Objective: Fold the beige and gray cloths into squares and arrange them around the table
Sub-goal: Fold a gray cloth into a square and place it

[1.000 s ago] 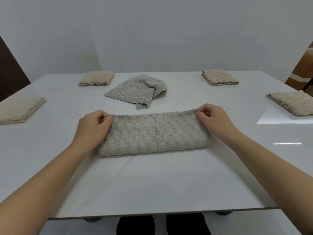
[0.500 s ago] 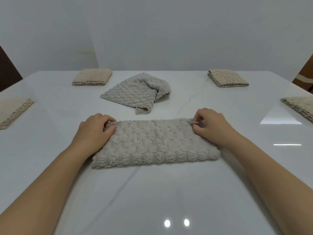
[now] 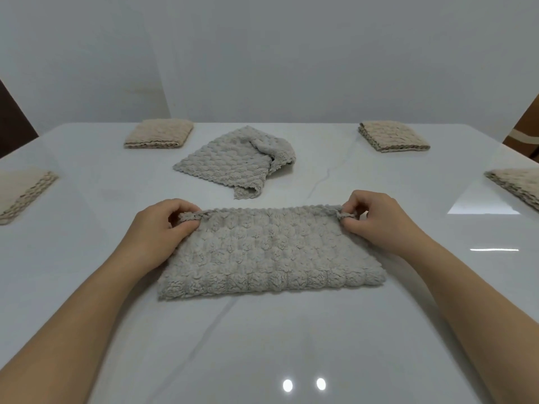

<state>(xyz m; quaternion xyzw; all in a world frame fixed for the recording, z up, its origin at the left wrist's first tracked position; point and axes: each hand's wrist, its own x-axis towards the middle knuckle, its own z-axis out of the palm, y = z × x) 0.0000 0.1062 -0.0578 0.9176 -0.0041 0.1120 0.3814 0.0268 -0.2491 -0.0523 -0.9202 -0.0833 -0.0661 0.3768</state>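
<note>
A gray textured cloth lies folded in half as a wide rectangle on the white table in front of me. My left hand pinches its far left corner and my right hand pinches its far right corner. Behind it, a second gray cloth lies crumpled and unfolded near the table's middle. Folded beige cloths sit around the table: one at the far left, one at the far right, one at the left edge and one at the right edge.
A plain pale wall stands behind the table. Dark brown furniture shows at the left and right borders. Light reflections glare on the glossy tabletop near me.
The view has tilted up and closer, so the near table edge has left the frame. The gray cloth sits nearer to me, and both hands have shifted to pinching its far corners.
</note>
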